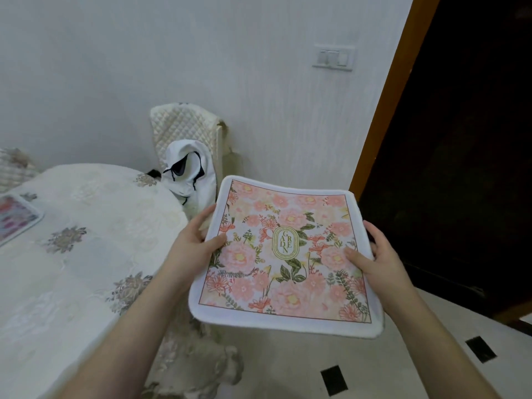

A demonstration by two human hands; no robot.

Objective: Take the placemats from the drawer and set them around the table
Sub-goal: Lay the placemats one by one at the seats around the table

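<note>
A square placemat [283,254] with pink flowers, a white border and a green "GARDEN" oval hangs in the air to the right of the table. My left hand [193,240] grips its left edge, thumb on top. My right hand [371,254] grips its right edge, thumb on the print. The table [86,240] on the left wears a white embroidered cloth. Another placemat [15,218] with a pink and blue print lies flat at the table's far left edge, partly cut off.
A chair with a quilted cream cover [184,125] stands against the wall beyond the table, with a white garment [190,174] draped on it. A dark doorway with a wooden frame [385,90] is on the right. The pale floor [374,367] has small black tiles.
</note>
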